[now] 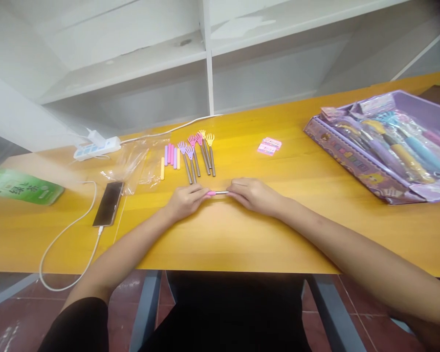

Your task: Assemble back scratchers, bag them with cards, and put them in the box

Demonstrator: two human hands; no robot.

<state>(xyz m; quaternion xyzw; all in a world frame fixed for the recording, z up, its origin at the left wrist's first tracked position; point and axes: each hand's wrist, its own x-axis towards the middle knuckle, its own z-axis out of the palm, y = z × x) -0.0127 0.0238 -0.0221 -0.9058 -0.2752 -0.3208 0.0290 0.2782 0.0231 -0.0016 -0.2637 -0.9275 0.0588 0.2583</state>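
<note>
Both hands rest on the yellow table [223, 234] and pinch one small back scratcher [217, 193] between them. My left hand [185, 199] is closed on its pink grip end; my right hand [251, 194] is closed on its metal rod end. Just beyond them lie several metal back scratchers [200, 154] with purple, pink and yellow claw heads. To their left is a row of loose pink, purple and yellow grip sleeves [171, 156].
Clear plastic bags [132, 164] and a phone [108, 203] on a white cable lie at left, with a power strip [97, 147] behind and a green packet [22, 187] far left. A pink card [269, 145] lies centre right; a purple display box [388, 146] of items stands right.
</note>
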